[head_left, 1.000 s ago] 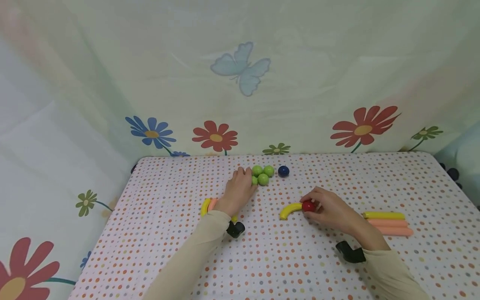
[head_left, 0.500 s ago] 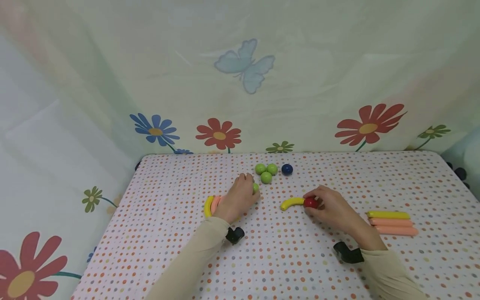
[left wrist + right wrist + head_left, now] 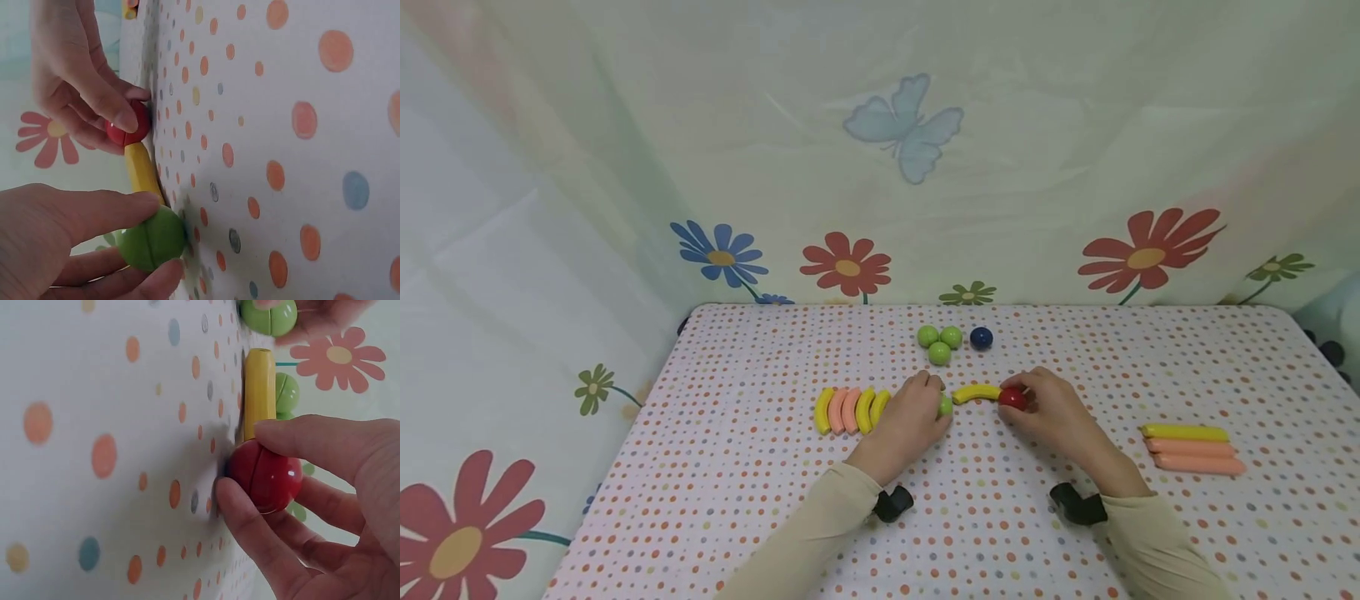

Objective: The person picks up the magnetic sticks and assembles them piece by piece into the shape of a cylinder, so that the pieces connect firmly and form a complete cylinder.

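My left hand (image 3: 907, 421) pinches a green ball (image 3: 945, 406) between thumb and fingers, low over the dotted cloth. In the left wrist view that green ball (image 3: 152, 239) is close to the near end of a curved yellow piece (image 3: 142, 170). At the piece's other end is a red ball (image 3: 1012, 399), gripped by my right hand (image 3: 1060, 417). The right wrist view has the red ball (image 3: 265, 475) against the yellow piece (image 3: 259, 390), thumb on top and fingers around it.
Three green balls (image 3: 939, 353) and a dark blue ball (image 3: 981, 337) lie towards the back. Curved yellow and pink pieces (image 3: 837, 411) stand in a row left of my left hand. Straight yellow and pink sticks (image 3: 1197, 447) lie at the right.
The left hand has drawn a green ball away from the others at the back, forward and right to the yellow piece's left end. The right hand keeps hold of the red ball.
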Demonstrator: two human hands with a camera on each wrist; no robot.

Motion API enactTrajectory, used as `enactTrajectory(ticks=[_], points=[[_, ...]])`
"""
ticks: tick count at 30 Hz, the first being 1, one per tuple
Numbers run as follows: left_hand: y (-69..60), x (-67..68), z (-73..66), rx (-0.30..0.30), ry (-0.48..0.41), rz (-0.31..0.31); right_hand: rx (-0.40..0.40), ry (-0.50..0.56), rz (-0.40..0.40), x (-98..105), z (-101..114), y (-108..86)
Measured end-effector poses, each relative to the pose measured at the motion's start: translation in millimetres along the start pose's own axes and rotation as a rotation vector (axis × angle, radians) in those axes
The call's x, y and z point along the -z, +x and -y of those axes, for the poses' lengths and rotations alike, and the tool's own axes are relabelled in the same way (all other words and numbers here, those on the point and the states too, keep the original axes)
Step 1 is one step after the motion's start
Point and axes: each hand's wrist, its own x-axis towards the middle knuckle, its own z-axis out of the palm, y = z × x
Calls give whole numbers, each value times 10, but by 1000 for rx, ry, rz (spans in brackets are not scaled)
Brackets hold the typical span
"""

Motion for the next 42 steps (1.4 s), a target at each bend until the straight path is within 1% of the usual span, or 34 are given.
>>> enactTrajectory(ticks=[2,5,11,17,21,25,27,30,33,35,38,40,42], points=[[13,-13,-17,4,0,-25,1,5,-8,-12,0,-5],[30,-31,-35,17,2,-43,-5,9,-13,-16,2,-15],[44,-60,-54,42,-25,-65,-13,8,-13,-16,15,-23],[50,-68,-44,43,-69,-74,-1,3,-4,-21,30,-6],[47,-73,-32,29,-85,-85,10,2,24,13,47,-14],[41,-80,-20,0,-84,-93,-15,20,75,44,68,-28],[39,-83,-12,-10,-93,-92,-22,26,86,42,79,-19],[25,-80,17,-8,-114,-84,-8,22,96,2,116,37],[-7,-68,46,10,-122,-73,19,-24,111,-50,157,114],[-42,-45,66,20,-110,-79,22,-55,124,-75,188,159],[-118,23,102,44,-51,-104,26,-108,126,-86,216,205],[-178,81,140,73,1,-129,13,-127,128,-84,230,215],[-245,133,188,116,42,-141,-1,-140,135,-76,236,217]])
